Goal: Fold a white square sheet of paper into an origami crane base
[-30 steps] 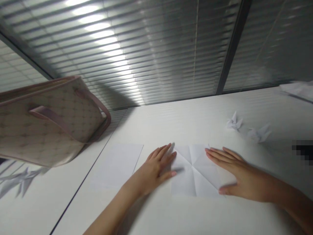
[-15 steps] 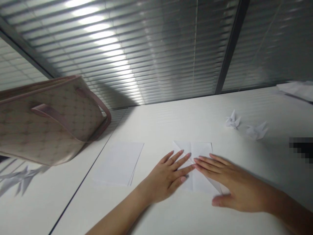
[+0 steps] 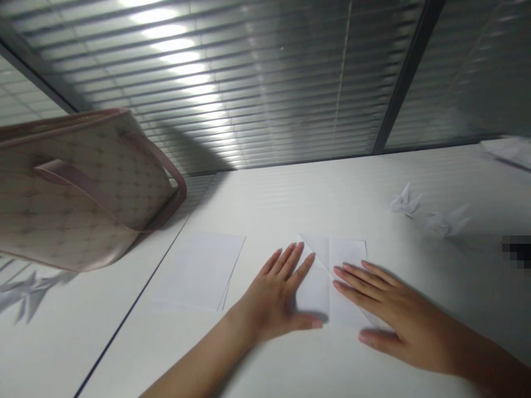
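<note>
A square sheet of white paper (image 3: 314, 296) with crossing creases lies flat on the table in front of me. My left hand (image 3: 276, 298) rests over its left edge, fingers stretched out and thumb apart. Across the sheet's right side lies my right hand (image 3: 385, 309), palm down with its fingers extended and thumb spread. The paper's right part is hidden under that hand. Left of my left hand is a small stack of white paper (image 3: 199, 271).
Two folded paper cranes (image 3: 405, 202) sit at the back right. A patterned handbag (image 3: 83, 193) with pink handles stands at the left, with more folded paper (image 3: 27, 293) below it. Blinds (image 3: 249, 83) line the glass behind the white table (image 3: 282, 193).
My left hand has moved left, away from the sheet's middle, and its thumb has spread. My right hand stays on the paper's right side. The camera view has shifted slightly.
</note>
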`<state>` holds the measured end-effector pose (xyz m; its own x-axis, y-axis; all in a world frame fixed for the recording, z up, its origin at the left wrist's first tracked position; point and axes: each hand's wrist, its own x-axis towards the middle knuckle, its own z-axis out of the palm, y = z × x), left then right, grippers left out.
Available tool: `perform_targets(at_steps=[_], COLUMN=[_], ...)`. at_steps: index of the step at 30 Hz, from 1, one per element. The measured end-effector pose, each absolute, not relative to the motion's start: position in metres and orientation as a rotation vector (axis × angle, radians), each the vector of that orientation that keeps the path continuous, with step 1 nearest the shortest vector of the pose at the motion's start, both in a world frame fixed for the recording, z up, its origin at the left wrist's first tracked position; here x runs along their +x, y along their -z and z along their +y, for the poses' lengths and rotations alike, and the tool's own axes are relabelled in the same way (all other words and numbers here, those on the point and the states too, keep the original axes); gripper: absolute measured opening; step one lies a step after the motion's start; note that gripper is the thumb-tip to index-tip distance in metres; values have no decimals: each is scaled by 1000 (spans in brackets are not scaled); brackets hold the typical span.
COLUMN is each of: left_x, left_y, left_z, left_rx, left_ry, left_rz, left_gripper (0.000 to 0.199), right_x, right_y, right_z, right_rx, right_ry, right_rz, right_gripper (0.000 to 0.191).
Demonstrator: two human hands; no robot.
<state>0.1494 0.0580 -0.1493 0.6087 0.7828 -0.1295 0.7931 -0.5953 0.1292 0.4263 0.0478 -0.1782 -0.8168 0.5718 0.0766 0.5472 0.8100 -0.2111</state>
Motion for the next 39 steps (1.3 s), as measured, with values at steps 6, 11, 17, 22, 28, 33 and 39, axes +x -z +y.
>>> perform_targets(at_steps=[6,11,17,22,28,33,39], left_x=[174,172,151,149,150,149,142], left_y=[137,149,151,147,142,140,141], left_z=[23,5,15,18,23,26,27], left_rx=[2851,2782,2739,2675,2618,2626,2652], left_ry=[-19,-27,-92,-59,69,58,-73], left_rz=[1043,1131,998,995,913,889,923], left_gripper=[91,95,86,80,76,75,76], right_x=[425,421,426,427,421,403,390], right_y=[178,176,174,179,177,172,178], right_z=[47,45,49,49,52,62,67], right_rx=[-844,-719,-458,-346,-417,-893,-1232], right_ry=[-71,180,174,138,-40,-600,-756], right_rz=[-2857,-2793,-2840,-2722,-2640,-2378,-2194], right_gripper=[63,54,47,36,27,15,15])
